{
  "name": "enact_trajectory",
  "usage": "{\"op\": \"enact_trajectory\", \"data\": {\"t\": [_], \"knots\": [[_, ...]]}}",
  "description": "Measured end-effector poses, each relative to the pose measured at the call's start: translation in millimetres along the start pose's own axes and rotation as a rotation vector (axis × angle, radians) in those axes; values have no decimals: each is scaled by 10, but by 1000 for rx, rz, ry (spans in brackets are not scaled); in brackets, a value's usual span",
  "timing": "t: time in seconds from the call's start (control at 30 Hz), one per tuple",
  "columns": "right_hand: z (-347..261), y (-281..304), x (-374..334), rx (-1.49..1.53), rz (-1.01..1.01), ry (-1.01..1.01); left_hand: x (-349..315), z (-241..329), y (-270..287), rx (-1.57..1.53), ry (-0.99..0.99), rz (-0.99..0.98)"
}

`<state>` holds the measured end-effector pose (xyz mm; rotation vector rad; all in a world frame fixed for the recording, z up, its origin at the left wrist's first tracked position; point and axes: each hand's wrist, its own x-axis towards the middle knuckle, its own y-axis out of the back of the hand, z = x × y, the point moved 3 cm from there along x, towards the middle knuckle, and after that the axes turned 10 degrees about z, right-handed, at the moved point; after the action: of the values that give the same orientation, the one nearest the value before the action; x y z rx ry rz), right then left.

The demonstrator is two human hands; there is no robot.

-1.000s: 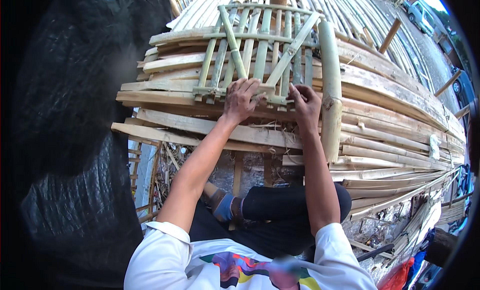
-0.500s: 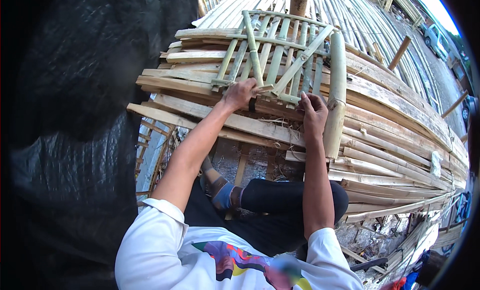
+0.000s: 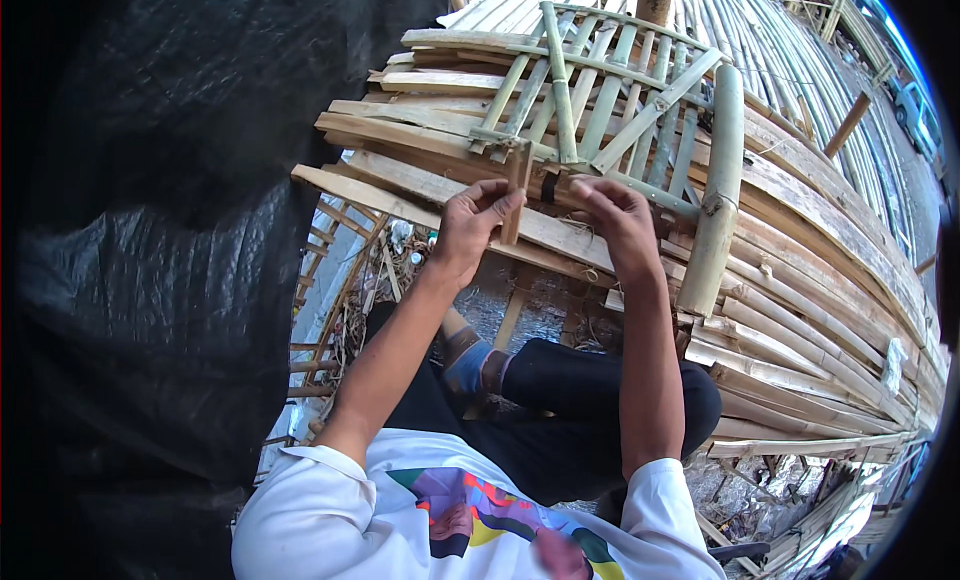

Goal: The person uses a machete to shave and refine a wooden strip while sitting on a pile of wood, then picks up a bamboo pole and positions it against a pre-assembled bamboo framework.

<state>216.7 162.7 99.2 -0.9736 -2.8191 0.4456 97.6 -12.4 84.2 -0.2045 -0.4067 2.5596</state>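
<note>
My left hand pinches a short flat bamboo stick between thumb and fingers, its length standing nearly upright in the picture. Close by, my right hand has its thumb and fingertips drawn together near the lower rail of a bamboo lattice. Whether anything small is between them cannot be made out. The green bamboo lattice lies just beyond both hands, with several slats across its rails and two slanting pieces on top. A thick bamboo pole lies along its right side.
Split bamboo planks form the raised work surface. A wooden post stands behind the lattice, another post at the right. Black sheeting hangs on the left. My bent leg is under the planks' near edge.
My left hand has drawn back toward me from the lattice, turning the stick from roughly level to upright. My right hand has moved left, closer to the left hand. The view has shifted slightly.
</note>
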Motion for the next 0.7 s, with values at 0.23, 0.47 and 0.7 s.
{"op": "enact_trajectory", "data": {"t": [0.23, 0.47, 0.7], "knots": [[98, -346, -151, -85, -174, -22, -335, -41, -97, 159, -76, -38], [70, -246, -170, -89, -140, -88, -406, -12, 5, 74, 2, -1], [63, -83, -66, 75, 6, -101, -394, -140, 258, -121, -2, 280]]}}
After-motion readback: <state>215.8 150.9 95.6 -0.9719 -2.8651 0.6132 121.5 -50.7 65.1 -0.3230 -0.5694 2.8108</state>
